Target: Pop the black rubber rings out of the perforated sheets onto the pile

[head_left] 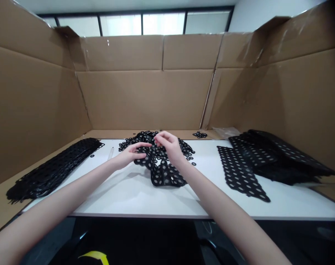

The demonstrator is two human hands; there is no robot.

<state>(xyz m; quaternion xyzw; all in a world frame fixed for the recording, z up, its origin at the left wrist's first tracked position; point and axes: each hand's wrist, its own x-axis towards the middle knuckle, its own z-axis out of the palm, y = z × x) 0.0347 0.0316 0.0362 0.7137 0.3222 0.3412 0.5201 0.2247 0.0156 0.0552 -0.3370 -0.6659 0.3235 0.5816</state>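
both hands, left hand [130, 154] and right hand [169, 145], pinch a crumpled black perforated sheet [164, 173] on the white table [134, 195], ring pile [145, 139] behind.

White table [134, 198], walled on three sides by cardboard panels [145, 95]. Far left: long stack of black punched-out strips [53, 169], lying partly off the table onto cardboard. Right: pile of black perforated sheets [278, 158], one sheet [240, 173] spread flat toward the near edge. Far right of centre: small cluster of rings [199, 134] on the cardboard ledge, clear plastic bag [225, 131] just beside it. Pen [111, 152] left of centre. Windows [142, 23] above the far panel.
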